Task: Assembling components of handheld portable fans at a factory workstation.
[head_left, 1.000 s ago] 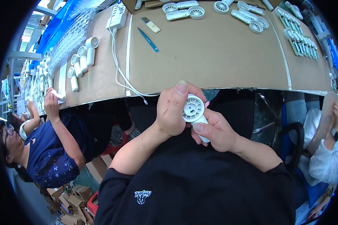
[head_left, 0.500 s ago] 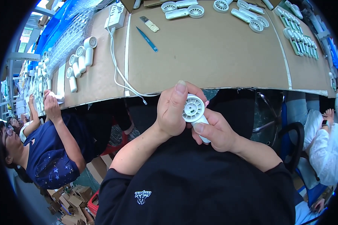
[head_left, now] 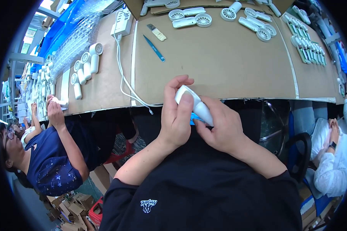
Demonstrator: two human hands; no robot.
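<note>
A white handheld fan (head_left: 204,113) is between my two hands, just off the near edge of the table. Its smooth casing faces up and the round grille is out of sight. My left hand (head_left: 175,117) grips the head end, thumb laid across it and fingers curled round the far side. Around the handle end closes my right hand (head_left: 224,125), its thumb underneath. A strip of something blue (head_left: 195,118) shows below the handle by my right thumb; its kind cannot be made out.
On the brown table (head_left: 219,65) lie blue tweezers (head_left: 154,48), a taped blade (head_left: 156,32) and a white power strip (head_left: 121,23) with a cable. White fan parts (head_left: 192,17) lie along the back, circuit boards (head_left: 310,50) at right. Finished-looking fans (head_left: 85,67) stand left, near a co-worker (head_left: 54,154).
The fan has been turned over in my hands, so its grille no longer shows and its smooth casing does. The blue strip has come into sight. The table appears slightly shifted in view.
</note>
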